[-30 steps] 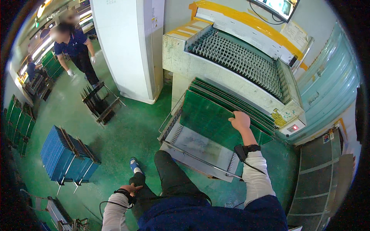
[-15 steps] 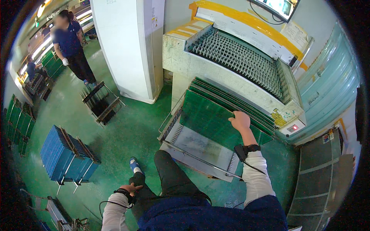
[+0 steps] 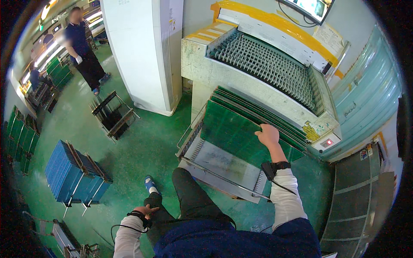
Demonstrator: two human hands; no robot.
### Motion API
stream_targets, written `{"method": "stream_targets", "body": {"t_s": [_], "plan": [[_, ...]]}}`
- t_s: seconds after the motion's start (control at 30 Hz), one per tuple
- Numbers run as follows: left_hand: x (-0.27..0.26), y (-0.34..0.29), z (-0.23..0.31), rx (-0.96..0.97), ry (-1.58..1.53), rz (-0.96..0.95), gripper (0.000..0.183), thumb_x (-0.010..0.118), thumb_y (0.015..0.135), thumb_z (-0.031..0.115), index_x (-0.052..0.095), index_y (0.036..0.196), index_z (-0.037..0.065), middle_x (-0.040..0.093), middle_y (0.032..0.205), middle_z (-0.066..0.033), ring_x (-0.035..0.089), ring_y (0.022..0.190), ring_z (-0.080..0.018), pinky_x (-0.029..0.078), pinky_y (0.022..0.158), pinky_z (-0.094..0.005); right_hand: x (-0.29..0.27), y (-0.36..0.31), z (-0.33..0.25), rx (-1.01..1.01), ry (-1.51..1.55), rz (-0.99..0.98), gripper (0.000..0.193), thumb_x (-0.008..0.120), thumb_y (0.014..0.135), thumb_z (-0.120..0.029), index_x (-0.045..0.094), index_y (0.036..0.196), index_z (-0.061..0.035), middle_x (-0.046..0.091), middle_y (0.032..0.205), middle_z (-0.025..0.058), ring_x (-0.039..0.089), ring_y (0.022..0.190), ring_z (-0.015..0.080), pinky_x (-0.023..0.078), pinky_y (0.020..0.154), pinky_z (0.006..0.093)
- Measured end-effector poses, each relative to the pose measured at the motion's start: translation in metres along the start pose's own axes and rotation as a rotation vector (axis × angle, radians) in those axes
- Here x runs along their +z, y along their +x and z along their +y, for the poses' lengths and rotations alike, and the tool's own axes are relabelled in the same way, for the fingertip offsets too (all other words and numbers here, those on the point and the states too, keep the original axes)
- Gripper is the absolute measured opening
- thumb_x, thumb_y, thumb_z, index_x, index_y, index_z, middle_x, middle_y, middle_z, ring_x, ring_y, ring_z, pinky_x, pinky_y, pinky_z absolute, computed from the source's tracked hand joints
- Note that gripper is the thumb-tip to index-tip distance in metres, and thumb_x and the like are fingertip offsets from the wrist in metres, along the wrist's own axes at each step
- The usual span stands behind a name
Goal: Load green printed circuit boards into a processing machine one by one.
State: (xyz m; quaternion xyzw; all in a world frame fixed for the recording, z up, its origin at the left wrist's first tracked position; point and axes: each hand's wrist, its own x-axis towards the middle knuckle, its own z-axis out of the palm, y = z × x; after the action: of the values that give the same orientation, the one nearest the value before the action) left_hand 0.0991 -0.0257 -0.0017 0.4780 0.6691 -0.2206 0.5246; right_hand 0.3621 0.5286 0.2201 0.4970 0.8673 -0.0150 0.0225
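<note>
My right hand (image 3: 269, 135) is closed over the top edge of the front green panel (image 3: 232, 131), the thumb on its near face. That panel leans in a slotted metal rack (image 3: 211, 173), with several more green panels (image 3: 254, 107) standing behind it. The rack's near part shows a pale bottom and comb-like slots along both sides. My left hand (image 3: 147, 210) rests on my left leg, fingers extended, holding nothing. Both wrists wear black bands with cables.
A conveyor machine (image 3: 262, 84) with rows of rollers stands beyond the rack, beside a white cabinet (image 3: 140, 51). To the left are a rack of blue panels (image 3: 71, 174) and a dark rack (image 3: 112, 115). A co-worker (image 3: 84, 51) stands far left. Grey framed panels (image 3: 350, 202) stand at right.
The co-worker at far left has shifted stance, with feet and body in a different position. My two hands, the green panels and the rack stay where they were.
</note>
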Motion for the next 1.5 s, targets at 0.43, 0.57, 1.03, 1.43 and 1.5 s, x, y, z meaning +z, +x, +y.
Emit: {"method": "stream_targets", "body": {"t_s": [0.43,0.57,1.03,1.43,1.5], "plan": [[0.027,0.033,-0.032,0.169,0.021,0.126,0.103,0.074,0.055,0.043,0.013,0.138,0.049,0.041,0.123,-0.0203,0.056,0.097,-0.043,0.048,0.074,-0.0512,0.002,0.0,0.001,-0.016,0.023,0.029,0.042,0.067,0.074,-0.034,0.062,0.109,-0.0103,0.064,0.101,0.0138,0.061,0.094,0.0302,0.049,0.078,0.0415],[-0.017,-0.008,0.012,-0.018,-0.048,-0.057,0.1,0.067,0.065,0.007,0.014,0.137,0.051,0.021,0.144,-0.0095,0.042,0.122,-0.0368,0.044,0.091,-0.0464,0.013,-0.001,0.014,-0.044,0.074,0.154,0.032,0.069,0.071,-0.035,0.063,0.084,-0.0064,0.064,0.085,0.0151,0.06,0.084,0.0335,0.047,0.07,0.0445],[-0.037,-0.042,0.033,-0.109,-0.142,-0.044,0.081,0.063,0.074,0.025,0.017,0.14,0.041,0.034,0.135,-0.0172,0.046,0.116,-0.0416,0.044,0.087,-0.0518,-0.012,-0.015,0.01,-0.132,0.12,0.13,0.033,0.069,0.068,-0.032,0.065,0.088,-0.0066,0.063,0.085,0.0184,0.059,0.083,0.036,0.047,0.071,0.0451],[0.002,-0.007,-0.003,0.003,-0.04,0.032,0.079,0.062,0.076,0.029,0.017,0.139,0.044,0.027,0.142,-0.0169,0.046,0.118,-0.04,0.044,0.09,-0.0496,-0.206,-0.037,0.076,-0.171,0.811,0.151,0.028,0.066,0.075,-0.014,0.061,0.096,0.0027,0.065,0.083,0.0096,0.061,0.071,0.0254,0.048,0.067,0.0347],[-0.001,-0.001,-0.003,0.003,-0.052,0.026,0.077,0.06,0.077,0.034,0.017,0.14,0.044,0.028,0.141,-0.0182,0.046,0.118,-0.04,0.044,0.09,-0.049,-0.219,-0.05,0.091,-0.008,1.071,0.169,0.03,0.064,0.08,-0.016,0.059,0.101,0.0055,0.064,0.088,0.008,0.061,0.078,0.0222,0.049,0.071,0.0337]]}}
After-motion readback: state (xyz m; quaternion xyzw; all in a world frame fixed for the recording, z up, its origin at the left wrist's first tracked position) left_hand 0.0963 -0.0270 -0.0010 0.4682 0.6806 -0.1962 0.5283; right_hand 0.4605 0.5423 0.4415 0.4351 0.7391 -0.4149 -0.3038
